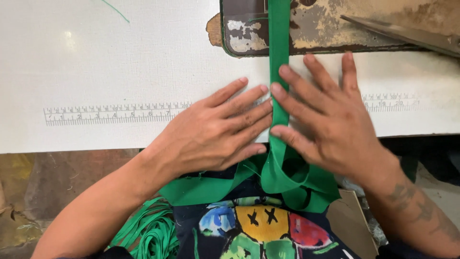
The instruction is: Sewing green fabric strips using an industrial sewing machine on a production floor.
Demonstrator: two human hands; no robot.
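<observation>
A long green fabric strip (278, 43) runs down the white table (120, 57) from a worn metal plate toward me, then loops into a loose bundle at the table's edge. My left hand (215, 132) lies flat on the table, fingertips pressing against the strip's left edge. My right hand (326, 112) lies flat as well, fingers spread, its fingertips on the strip's right edge and over it. Neither hand grips anything; both press down.
A printed ruler scale (110, 114) runs across the table under my hands. A worn, rusty metal plate (326, 29) sits at the far edge with a metal blade (407, 34) at the right. Thin green strips (148, 232) pile low left. Dark printed cloth (258, 230) covers my lap.
</observation>
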